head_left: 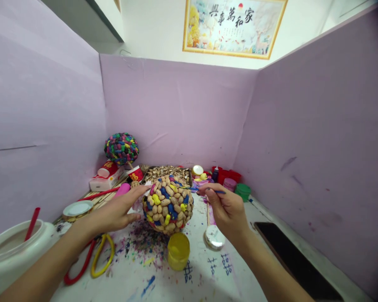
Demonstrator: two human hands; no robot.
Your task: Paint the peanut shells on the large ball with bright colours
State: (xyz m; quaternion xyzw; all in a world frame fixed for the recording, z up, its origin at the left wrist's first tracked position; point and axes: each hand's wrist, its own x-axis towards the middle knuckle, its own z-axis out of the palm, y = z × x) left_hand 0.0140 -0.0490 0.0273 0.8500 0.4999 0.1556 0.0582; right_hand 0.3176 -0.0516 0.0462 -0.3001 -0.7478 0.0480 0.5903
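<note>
Head view: peanut-covered ball sits mid-desk, partly painted: blue and yellow patches, some red, most shells bare. Left hand is at the ball's left side, thumb spread apart from the fingers, fingertips at the upper left edge; something pale shows between palm and ball, can't tell what. Right hand is on the other side, pinching a thin blue paintbrush, tip at the ball's upper right; tip contact too small to confirm. Hands well apart from each other.

Open yellow paint jar just in front of the ball, silvery lid to its right. Scissors with red and yellow handles lie below the left forearm. White tub far left, red stick in it. Back left: fully coloured ball. Behind the work: heaped shells. Green jar back right.
</note>
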